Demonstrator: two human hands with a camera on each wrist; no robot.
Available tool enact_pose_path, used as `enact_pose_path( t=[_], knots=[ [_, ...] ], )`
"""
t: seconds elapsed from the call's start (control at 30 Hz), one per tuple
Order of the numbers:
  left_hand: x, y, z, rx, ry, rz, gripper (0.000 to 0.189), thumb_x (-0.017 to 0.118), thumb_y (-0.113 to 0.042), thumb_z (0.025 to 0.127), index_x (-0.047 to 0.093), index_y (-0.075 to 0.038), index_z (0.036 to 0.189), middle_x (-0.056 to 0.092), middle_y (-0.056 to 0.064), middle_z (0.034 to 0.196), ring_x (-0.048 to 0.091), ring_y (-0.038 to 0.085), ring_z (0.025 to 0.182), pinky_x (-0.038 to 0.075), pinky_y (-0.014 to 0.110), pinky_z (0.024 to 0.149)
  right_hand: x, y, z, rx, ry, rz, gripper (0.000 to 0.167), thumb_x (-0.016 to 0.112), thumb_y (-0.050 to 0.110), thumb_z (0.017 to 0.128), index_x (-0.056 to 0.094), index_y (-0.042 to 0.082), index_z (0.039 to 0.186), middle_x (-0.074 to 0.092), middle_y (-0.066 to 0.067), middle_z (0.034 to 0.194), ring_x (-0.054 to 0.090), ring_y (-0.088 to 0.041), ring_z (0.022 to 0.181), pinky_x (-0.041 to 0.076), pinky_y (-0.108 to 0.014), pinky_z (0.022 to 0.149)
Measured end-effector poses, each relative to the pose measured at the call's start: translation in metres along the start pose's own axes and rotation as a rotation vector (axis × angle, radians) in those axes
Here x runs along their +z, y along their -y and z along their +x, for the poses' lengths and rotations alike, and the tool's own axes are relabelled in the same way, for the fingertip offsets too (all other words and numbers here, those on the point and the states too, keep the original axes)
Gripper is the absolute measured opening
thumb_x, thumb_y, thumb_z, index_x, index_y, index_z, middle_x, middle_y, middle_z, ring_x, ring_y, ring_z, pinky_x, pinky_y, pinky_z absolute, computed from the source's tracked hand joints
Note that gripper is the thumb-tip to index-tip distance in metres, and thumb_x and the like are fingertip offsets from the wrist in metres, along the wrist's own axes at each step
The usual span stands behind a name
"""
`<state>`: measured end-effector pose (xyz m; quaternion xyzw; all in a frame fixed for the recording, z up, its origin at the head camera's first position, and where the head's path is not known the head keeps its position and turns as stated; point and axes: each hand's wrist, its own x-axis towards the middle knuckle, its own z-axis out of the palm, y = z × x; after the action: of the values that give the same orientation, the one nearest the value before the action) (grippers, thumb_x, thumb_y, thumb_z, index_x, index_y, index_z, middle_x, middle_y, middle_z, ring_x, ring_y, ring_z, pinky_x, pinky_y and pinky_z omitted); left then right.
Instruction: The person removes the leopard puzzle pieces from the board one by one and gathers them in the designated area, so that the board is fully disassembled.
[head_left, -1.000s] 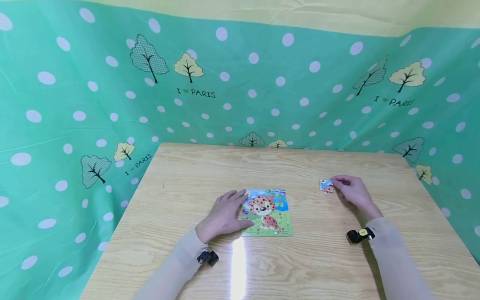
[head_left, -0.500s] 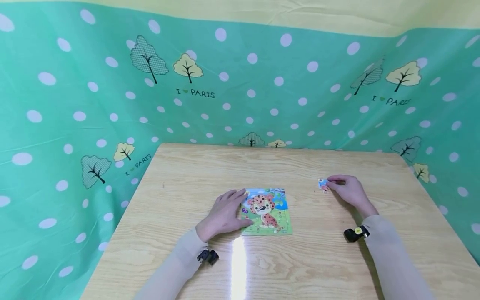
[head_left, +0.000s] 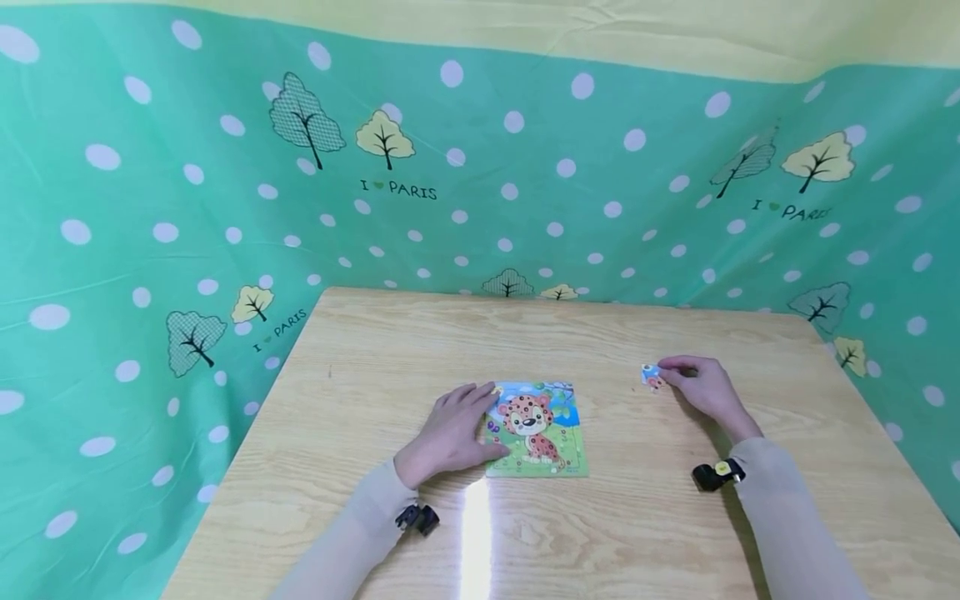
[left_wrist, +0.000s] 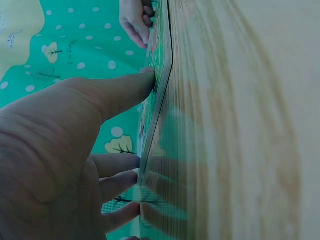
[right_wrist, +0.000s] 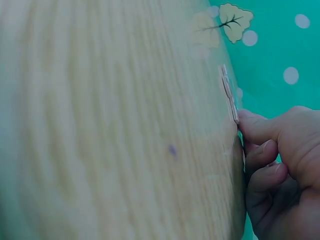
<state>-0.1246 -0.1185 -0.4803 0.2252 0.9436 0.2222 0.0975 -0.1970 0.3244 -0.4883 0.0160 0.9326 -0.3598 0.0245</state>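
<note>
A square jigsaw puzzle point(head_left: 531, 429) with a cartoon leopard lies on the wooden table. My left hand point(head_left: 450, 433) rests at its left side, fingers spread, the thumb point(left_wrist: 127, 90) over the puzzle and the other fingertips at its edge. To the right, my right hand point(head_left: 703, 387) pinches a small puzzle piece point(head_left: 652, 377) by its right side, between thumb and forefinger. Blue and part of a spotted pink picture show on it. In the right wrist view the piece point(right_wrist: 227, 90) appears edge-on, flat and low over the tabletop, and its near end is hidden by the fingers.
The wooden table point(head_left: 420, 342) has its far edge against a green dotted cloth point(head_left: 525, 167) printed with trees. Black wrist cameras sit on both forearms. A bright light streak point(head_left: 476, 542) reflects below the puzzle.
My right hand has shifted slightly left and its fingers cover more of the small piece. The left hand and the puzzle stay in place; the head view has tilted a little.
</note>
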Motion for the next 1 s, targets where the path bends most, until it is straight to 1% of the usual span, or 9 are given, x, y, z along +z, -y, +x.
enact_pose_path(
  t=[0.07, 0.13, 0.23, 0.33, 0.47, 0.57, 0.7, 0.9, 1.0],
  knots=[
    [-0.001, -0.001, 0.000, 0.000, -0.001, 0.009, 0.095, 0.077, -0.061, 0.089, 0.043, -0.012, 0.163, 0.034, 0.008, 0.174, 0.032, 0.042, 0.160, 0.026, 0.067, 0.129, -0.001, -0.001, -0.002, -0.025, -0.031, 0.009, 0.040, 0.062, 0.028, 0.109, 0.068, -0.002, 0.136, 0.068, -0.030, 0.133, 0.062, -0.046, 0.125, 0.051, -0.056, 0.104],
    [-0.002, -0.002, 0.000, -0.001, -0.003, 0.013, 0.095, 0.076, -0.061, 0.089, 0.043, -0.012, 0.163, 0.034, 0.008, 0.175, 0.032, 0.042, 0.160, 0.026, 0.067, 0.129, -0.001, -0.002, -0.003, -0.043, -0.060, 0.015, 0.042, 0.063, 0.031, 0.109, 0.069, 0.000, 0.136, 0.070, -0.027, 0.129, 0.065, -0.040, 0.119, 0.054, -0.044, 0.098],
    [-0.002, -0.002, 0.000, -0.006, -0.002, 0.008, 0.095, 0.077, -0.061, 0.089, 0.043, -0.013, 0.163, 0.034, 0.007, 0.175, 0.031, 0.041, 0.160, 0.025, 0.067, 0.129, 0.000, -0.001, -0.005, -0.054, -0.079, 0.030, 0.044, 0.064, 0.037, 0.108, 0.070, 0.002, 0.136, 0.072, -0.023, 0.127, 0.065, -0.029, 0.113, 0.051, -0.030, 0.091],
    [-0.001, -0.001, -0.001, -0.006, -0.001, 0.000, 0.094, 0.077, -0.060, 0.089, 0.043, -0.013, 0.163, 0.034, 0.007, 0.175, 0.031, 0.042, 0.160, 0.025, 0.067, 0.129, 0.003, 0.002, -0.008, -0.045, -0.076, 0.049, 0.046, 0.064, 0.040, 0.107, 0.071, 0.004, 0.135, 0.073, -0.021, 0.127, 0.062, -0.016, 0.109, 0.048, -0.022, 0.087],
    [0.001, -0.001, -0.002, -0.003, -0.003, -0.004, 0.094, 0.077, -0.060, 0.089, 0.044, -0.012, 0.163, 0.035, 0.007, 0.174, 0.031, 0.042, 0.160, 0.025, 0.067, 0.129, 0.011, 0.011, -0.013, -0.042, -0.062, 0.118, 0.045, 0.066, 0.038, 0.107, 0.072, 0.002, 0.132, 0.074, -0.024, 0.127, 0.065, -0.003, 0.100, 0.053, -0.014, 0.083],
    [0.001, -0.001, -0.002, -0.003, -0.003, -0.007, 0.094, 0.078, -0.060, 0.089, 0.044, -0.012, 0.163, 0.035, 0.007, 0.174, 0.031, 0.042, 0.160, 0.025, 0.067, 0.129, 0.018, 0.021, -0.017, -0.034, -0.059, 0.155, 0.044, 0.066, 0.037, 0.107, 0.072, 0.001, 0.131, 0.073, -0.025, 0.129, 0.068, 0.000, 0.092, 0.055, -0.013, 0.077],
    [0.003, -0.001, -0.003, 0.000, -0.004, -0.010, 0.094, 0.078, -0.060, 0.089, 0.044, -0.012, 0.163, 0.036, 0.008, 0.174, 0.032, 0.042, 0.160, 0.025, 0.067, 0.129, 0.029, 0.035, -0.020, -0.031, -0.057, 0.144, 0.043, 0.065, 0.039, 0.107, 0.074, 0.003, 0.129, 0.074, -0.022, 0.128, 0.064, -0.002, 0.093, 0.052, -0.015, 0.077],
    [0.004, 0.001, -0.001, 0.007, -0.010, 0.000, 0.095, 0.077, -0.061, 0.089, 0.044, -0.012, 0.163, 0.036, 0.008, 0.174, 0.032, 0.041, 0.159, 0.026, 0.067, 0.128, 0.045, 0.053, -0.019, -0.062, -0.018, 0.153, 0.038, 0.067, 0.033, 0.106, 0.076, 0.002, 0.126, 0.077, -0.019, 0.117, 0.067, -0.010, 0.088, 0.054, -0.019, 0.073],
    [0.004, 0.001, -0.001, 0.004, -0.011, -0.001, 0.094, 0.077, -0.060, 0.089, 0.044, -0.013, 0.163, 0.036, 0.007, 0.174, 0.032, 0.041, 0.160, 0.026, 0.067, 0.129, 0.051, 0.062, -0.019, -0.057, 0.004, 0.168, 0.037, 0.068, 0.032, 0.106, 0.076, 0.002, 0.125, 0.077, -0.019, 0.118, 0.065, -0.012, 0.089, 0.053, -0.021, 0.071]
  ],
)
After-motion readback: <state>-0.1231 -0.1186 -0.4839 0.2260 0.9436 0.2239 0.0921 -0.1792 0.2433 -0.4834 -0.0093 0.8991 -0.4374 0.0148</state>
